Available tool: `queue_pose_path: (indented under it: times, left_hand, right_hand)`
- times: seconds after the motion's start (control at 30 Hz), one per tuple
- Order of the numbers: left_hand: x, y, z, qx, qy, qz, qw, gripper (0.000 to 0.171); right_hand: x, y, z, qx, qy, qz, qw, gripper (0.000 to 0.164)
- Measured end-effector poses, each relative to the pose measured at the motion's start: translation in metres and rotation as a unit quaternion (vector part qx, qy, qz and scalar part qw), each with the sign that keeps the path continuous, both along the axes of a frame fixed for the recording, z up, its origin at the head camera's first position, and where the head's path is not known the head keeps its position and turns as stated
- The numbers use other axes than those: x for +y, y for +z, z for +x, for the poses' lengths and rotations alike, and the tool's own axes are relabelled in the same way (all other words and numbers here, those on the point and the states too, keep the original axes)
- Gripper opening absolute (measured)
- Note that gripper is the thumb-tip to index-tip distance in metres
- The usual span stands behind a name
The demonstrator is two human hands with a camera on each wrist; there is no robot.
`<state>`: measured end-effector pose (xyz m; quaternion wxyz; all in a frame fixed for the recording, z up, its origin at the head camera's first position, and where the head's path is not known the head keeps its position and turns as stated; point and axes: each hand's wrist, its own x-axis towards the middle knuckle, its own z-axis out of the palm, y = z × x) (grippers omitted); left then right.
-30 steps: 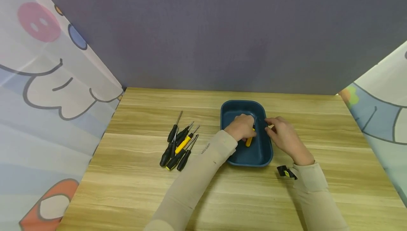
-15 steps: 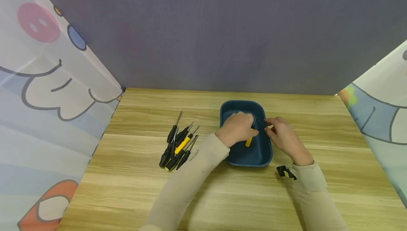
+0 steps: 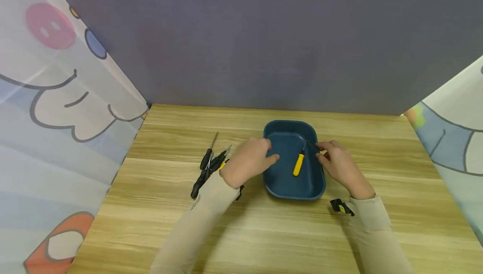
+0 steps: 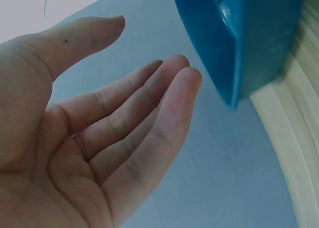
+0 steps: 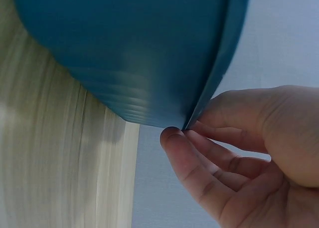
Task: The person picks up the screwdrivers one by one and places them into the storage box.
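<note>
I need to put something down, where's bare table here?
Bare wood lies in front of the blue tray and behind it up to the grey backdrop. The screwdriver pile beside the left hand is crowded.

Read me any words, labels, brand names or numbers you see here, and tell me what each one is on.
Small dark print on the left sleeve, near the cuff: too small and blurred to read.
Yellow screwdriver in the blue tray: no readable marking.
Screwdrivers on the table: no readable marking.
Cartoon curtains: pictures only, no words.
</note>
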<state>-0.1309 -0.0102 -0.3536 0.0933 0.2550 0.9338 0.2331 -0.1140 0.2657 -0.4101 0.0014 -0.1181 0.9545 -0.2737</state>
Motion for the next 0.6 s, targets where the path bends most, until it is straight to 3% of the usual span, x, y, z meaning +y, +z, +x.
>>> queue_pose_path:
  times: [0.37,0.6]
  left_hand:
    - [-0.054,-0.008,0.035,0.068,0.068,-0.013,0.9953,0.025]
    - [-0.081,-0.021,0.052,0.093,0.098,-0.031,0.9903,0.022]
  right_hand:
    - [0.001,0.0,0.001,-0.001,-0.003,0.009,1.0,0.036]
    - [0.0,-0.001,0.001,0.002,-0.005,0.012,1.0,0.036]
